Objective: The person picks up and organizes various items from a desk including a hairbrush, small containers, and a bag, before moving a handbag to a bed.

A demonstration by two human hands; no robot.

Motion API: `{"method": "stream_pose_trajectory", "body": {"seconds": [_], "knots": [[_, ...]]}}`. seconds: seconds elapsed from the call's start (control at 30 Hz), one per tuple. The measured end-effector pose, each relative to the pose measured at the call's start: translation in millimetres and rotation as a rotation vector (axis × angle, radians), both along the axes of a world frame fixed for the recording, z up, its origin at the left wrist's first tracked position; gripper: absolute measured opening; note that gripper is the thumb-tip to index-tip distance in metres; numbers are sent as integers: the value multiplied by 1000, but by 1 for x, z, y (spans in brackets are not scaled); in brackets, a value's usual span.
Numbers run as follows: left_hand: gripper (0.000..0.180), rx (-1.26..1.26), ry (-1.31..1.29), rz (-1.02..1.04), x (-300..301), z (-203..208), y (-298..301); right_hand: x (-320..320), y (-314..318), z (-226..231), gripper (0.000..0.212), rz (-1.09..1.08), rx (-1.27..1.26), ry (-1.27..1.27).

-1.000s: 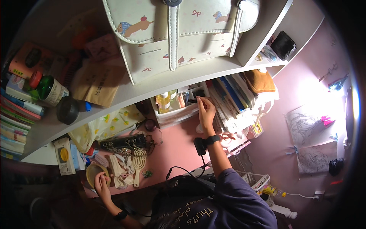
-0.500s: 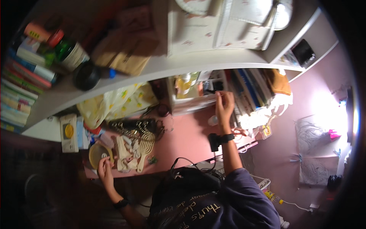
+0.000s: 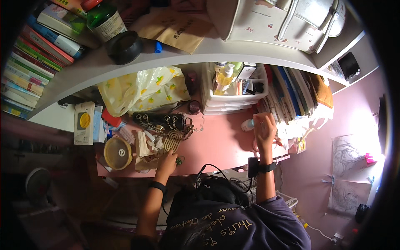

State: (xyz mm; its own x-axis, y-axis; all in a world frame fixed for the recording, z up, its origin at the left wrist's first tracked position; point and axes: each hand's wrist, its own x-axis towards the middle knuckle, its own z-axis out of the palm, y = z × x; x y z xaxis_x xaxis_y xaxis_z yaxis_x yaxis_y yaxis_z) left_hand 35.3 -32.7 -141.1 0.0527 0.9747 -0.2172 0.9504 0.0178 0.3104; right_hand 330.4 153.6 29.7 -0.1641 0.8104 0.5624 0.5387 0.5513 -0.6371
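Observation:
On the pink desk (image 3: 221,137), my left hand (image 3: 168,161) is closed over the handle of a cream hairbrush (image 3: 171,143) with a looped, open head. Its fingers hide most of the handle. A small green item (image 3: 179,160) lies just right of that hand. My right hand (image 3: 266,131) is farther right, its fingers curled together beside a small bottle (image 3: 247,125) with a pale blue part. Whatever those fingers may hold is hidden. Left of the brush are crumpled pale items (image 3: 146,146) and a round, yellow-rimmed container (image 3: 118,153).
A white drawer organizer (image 3: 233,100) holding a pump bottle (image 3: 225,78) stands at the back, beside upright books and folders (image 3: 291,91). A chain-strap black bag (image 3: 160,121) and a yellow-patterned plastic bag (image 3: 143,92) lie to its left. The shelf (image 3: 179,62) overhangs the desk.
My left hand has left the round container and come right to the hairbrush. My right hand has drawn back from the organizer to beside the small bottle. The view has shifted.

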Motion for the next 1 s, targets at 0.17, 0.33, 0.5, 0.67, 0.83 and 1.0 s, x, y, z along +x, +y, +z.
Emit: {"method": "stream_pose_trajectory", "body": {"seconds": [0.17, 0.33, 0.5, 0.67, 0.83, 1.0], "knots": [[8, -22, 193, 42, 15, -13, 10, 10, -19, -2, 8, -9, -71, -23], [3, 50, 140, 11, 14, -6, 15, 22, -29, -6, 7, -62, -120, -23], [6, 19, 38, 60, 2, 29, 17, 25, -30, -8, 8, -36, -70, -26], [12, -5, -690, 287, -12, 65, 21, 17, -34, 6, 10, -19, -83, -35], [13, -143, -1095, 301, -15, 125, 39, 0, -22, 24, 16, 262, -250, -30], [14, -47, -1339, 181, 13, 191, 58, -36, -16, 42, 17, 627, -366, -18]]}}
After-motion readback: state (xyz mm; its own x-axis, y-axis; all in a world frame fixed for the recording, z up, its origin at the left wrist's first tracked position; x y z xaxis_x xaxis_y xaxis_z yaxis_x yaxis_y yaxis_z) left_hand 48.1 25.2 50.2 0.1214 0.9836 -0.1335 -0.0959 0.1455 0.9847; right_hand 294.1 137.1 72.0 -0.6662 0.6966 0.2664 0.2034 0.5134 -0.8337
